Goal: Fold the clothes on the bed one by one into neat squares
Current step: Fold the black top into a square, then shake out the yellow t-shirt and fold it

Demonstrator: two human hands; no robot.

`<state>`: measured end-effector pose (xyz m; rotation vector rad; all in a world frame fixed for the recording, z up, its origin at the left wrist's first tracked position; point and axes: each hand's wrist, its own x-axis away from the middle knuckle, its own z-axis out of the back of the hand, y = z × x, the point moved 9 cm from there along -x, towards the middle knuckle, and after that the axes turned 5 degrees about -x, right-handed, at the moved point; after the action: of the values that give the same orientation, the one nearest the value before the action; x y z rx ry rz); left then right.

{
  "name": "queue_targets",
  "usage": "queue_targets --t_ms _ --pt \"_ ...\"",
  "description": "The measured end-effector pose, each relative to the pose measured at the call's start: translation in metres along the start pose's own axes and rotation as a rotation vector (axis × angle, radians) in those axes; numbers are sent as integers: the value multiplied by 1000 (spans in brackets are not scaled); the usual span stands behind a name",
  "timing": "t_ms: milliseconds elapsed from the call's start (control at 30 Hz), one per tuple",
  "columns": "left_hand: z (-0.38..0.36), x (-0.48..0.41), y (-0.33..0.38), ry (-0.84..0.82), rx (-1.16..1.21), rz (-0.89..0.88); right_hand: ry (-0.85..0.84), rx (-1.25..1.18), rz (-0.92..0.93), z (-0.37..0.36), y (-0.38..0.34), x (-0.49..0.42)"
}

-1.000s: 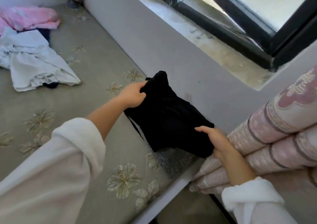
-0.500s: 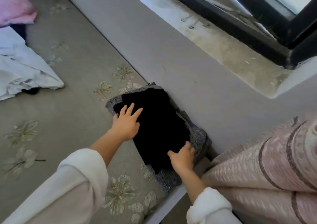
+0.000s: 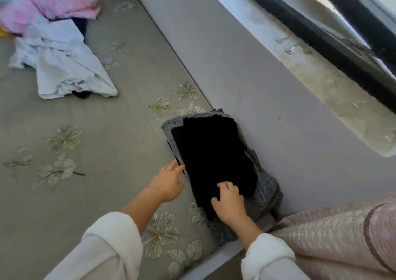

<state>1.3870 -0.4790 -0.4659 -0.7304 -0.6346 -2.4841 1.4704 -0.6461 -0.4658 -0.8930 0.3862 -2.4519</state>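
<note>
A folded black garment (image 3: 212, 151) lies on top of a folded grey knit garment (image 3: 264, 189) at the bed's right edge, against the grey padded wall. My left hand (image 3: 168, 182) rests on the bed beside the stack, its straight fingers touching the stack's left edge. My right hand (image 3: 228, 202) lies on the near end of the black garment with its fingers bent down onto the cloth. A crumpled white garment (image 3: 64, 65) and a pink one (image 3: 49, 3) lie loose at the far left of the bed.
The bed (image 3: 96, 140) has a grey-green cover with flower prints. A grey padded wall (image 3: 246, 69) runs along its right side under a window sill (image 3: 321, 69). A pink patterned quilt (image 3: 342, 236) lies at the lower right.
The black garment was held up in both hands, then laid onto the grey one. My left hand has since slid off its top to the stack's left edge.
</note>
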Motion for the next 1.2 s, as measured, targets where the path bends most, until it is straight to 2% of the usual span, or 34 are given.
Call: queue_targets --t_ms 167,400,733,867,1000,1200 --pt "-21 71 -60 104 255 196 7 35 206 -22 -81 9" --pt "-73 209 -170 237 428 469 -246 151 373 -142 -186 81" --pt "-197 477 -310 346 630 715 -439 317 623 -321 -342 274" --pt "-244 594 -366 385 671 897 -520 414 759 -396 -405 367" --pt "-260 696 -422 481 712 1038 -550 500 922 -448 -476 442" --pt "-263 817 -512 644 716 1146 -517 583 1137 -508 -589 534"
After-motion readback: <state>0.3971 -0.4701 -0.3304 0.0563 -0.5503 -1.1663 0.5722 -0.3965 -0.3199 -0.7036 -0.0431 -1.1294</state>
